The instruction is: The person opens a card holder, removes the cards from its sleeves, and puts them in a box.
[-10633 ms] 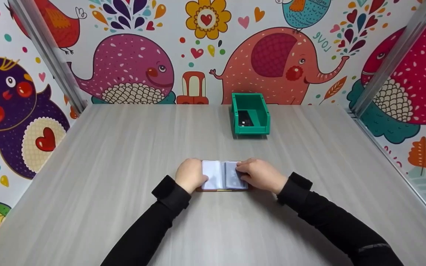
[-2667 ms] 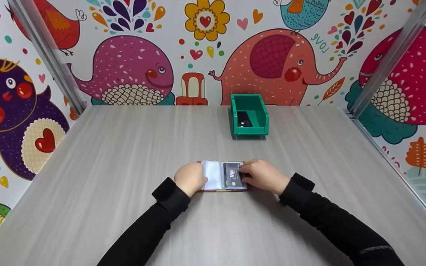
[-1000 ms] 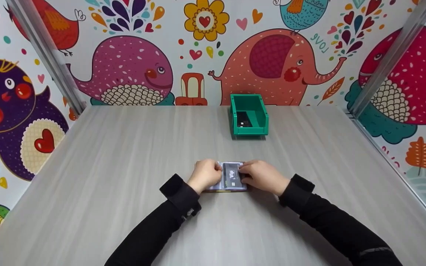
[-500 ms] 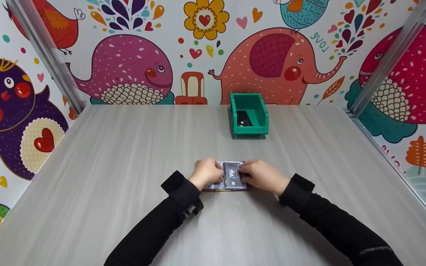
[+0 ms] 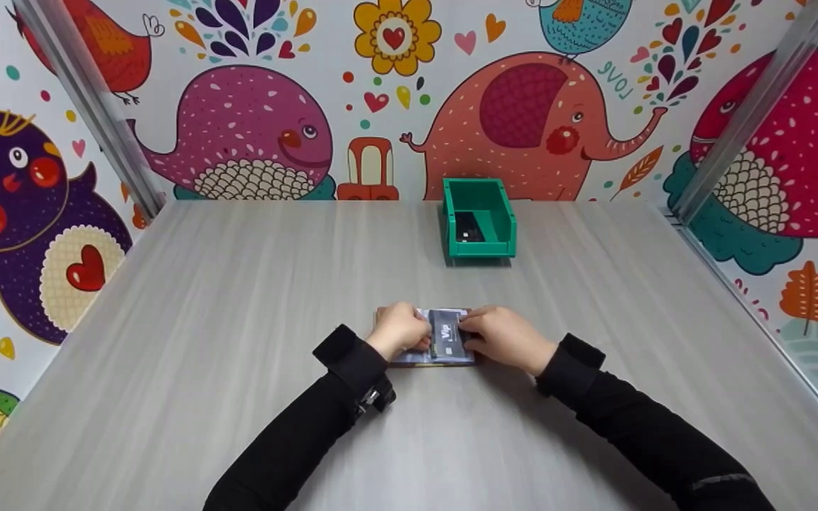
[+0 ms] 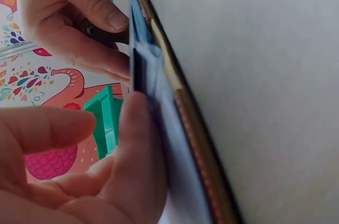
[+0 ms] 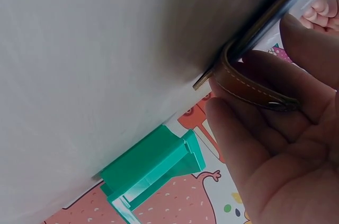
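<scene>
A brown card holder (image 5: pixel 412 365) lies opened out on the table, its clear sleeves showing inside. On its right half is a dark card (image 5: pixel 446 335) printed "Vip"; how deep it sits in a sleeve cannot be told. My left hand (image 5: pixel 399 329) is over the left half, with fingertips at the card's left edge. In the left wrist view one left digit presses flat against the sleeve (image 6: pixel 172 128), apart from the finger beside it. My right hand (image 5: pixel 508 338) grips the holder's right edge, thumb on top. The holder's leather strap (image 7: pixel 249 89) lies against the right fingers.
A green bin (image 5: pixel 481 250) stands at the back of the table, right of centre, with dark cards (image 5: pixel 467 226) inside. A wall with printed animals (image 5: pixel 253 128) rises behind the table (image 5: pixel 238 284), with metal posts at both corners.
The "Vip" card came into view on the right half between the two oldest frames. My left hand then moved right from the holder's left edge to the card. The right hand stays in place.
</scene>
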